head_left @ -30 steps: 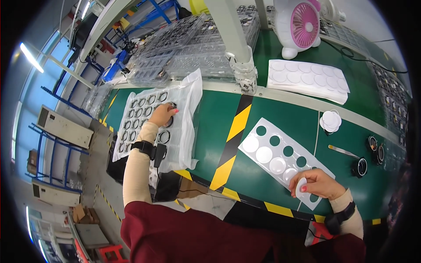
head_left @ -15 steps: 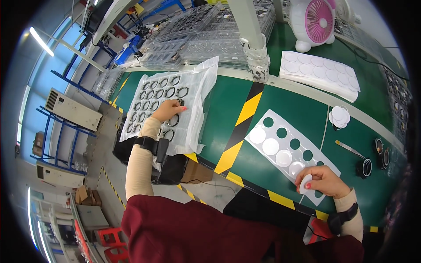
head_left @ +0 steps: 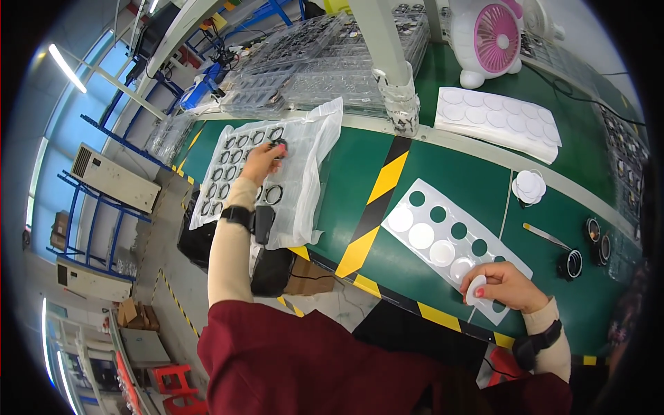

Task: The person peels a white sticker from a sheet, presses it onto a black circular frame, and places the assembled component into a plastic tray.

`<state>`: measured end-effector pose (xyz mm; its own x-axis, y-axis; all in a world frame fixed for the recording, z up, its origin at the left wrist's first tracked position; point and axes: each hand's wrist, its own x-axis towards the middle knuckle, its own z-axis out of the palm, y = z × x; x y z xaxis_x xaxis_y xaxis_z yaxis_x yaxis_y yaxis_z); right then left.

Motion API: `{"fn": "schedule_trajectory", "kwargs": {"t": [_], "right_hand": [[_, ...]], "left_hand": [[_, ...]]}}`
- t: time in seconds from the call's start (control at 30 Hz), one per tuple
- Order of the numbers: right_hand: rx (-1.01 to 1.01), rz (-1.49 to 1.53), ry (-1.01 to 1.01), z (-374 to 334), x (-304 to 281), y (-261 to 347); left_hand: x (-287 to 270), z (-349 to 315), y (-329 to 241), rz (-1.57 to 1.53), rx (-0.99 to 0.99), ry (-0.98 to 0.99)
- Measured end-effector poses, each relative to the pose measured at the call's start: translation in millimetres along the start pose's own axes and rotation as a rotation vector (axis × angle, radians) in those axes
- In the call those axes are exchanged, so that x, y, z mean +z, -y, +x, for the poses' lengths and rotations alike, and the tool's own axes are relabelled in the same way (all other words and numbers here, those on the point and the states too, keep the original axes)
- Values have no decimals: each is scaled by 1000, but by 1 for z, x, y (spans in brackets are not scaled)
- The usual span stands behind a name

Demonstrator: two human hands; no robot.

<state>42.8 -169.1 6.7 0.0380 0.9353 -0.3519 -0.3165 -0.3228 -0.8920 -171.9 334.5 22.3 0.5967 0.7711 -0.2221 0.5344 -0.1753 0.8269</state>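
On the left, my left hand (head_left: 261,163) reaches over a translucent tray (head_left: 294,180) holding rows of black rings (head_left: 274,194). Its fingertips are pinched on a dark ring (head_left: 279,146), partly hidden by the fingers. At the right, my right hand (head_left: 510,285) pinches a white round sticker (head_left: 474,290) by its edge. That hand is above the near end of a white sticker sheet (head_left: 430,207), which has several white discs along one side and round holes showing green along the other.
Behind the sheet lie a stack of disc sheets (head_left: 494,138) and a pile of white discs (head_left: 529,187). Tweezers (head_left: 546,235) and black ring parts (head_left: 570,264) rest at the right. A post (head_left: 398,97), a pink-and-white fan (head_left: 494,41) and stacked clear trays (head_left: 318,76) stand at the back.
My left hand has moved slightly away from me over the tray, with a dark ring now showing at its fingertips. My right hand keeps its white sticker almost in place. The view has shifted slightly.
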Motion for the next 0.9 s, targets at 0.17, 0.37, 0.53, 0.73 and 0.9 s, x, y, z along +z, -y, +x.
{"fn": "schedule_trajectory", "kwargs": {"t": [0.17, 0.37, 0.53, 0.73, 0.9], "right_hand": [[2, -3, -5, 0, 0, 0], [24, 17, 41, 4, -4, -8], [-2, 51, -4, 4, -5, -11], [-102, -197, 63, 11, -13, -9], [-169, 49, 43, 8, -6, -23]], "left_hand": [[-3, -61, 8, 414, 176, -112], [-4, -96, 29, 817, 202, 3], [-1, -112, 10, 240, -15, -151], [-32, -119, 57, 612, -15, 128], [-25, -134, 30, 254, -258, 87]]}}
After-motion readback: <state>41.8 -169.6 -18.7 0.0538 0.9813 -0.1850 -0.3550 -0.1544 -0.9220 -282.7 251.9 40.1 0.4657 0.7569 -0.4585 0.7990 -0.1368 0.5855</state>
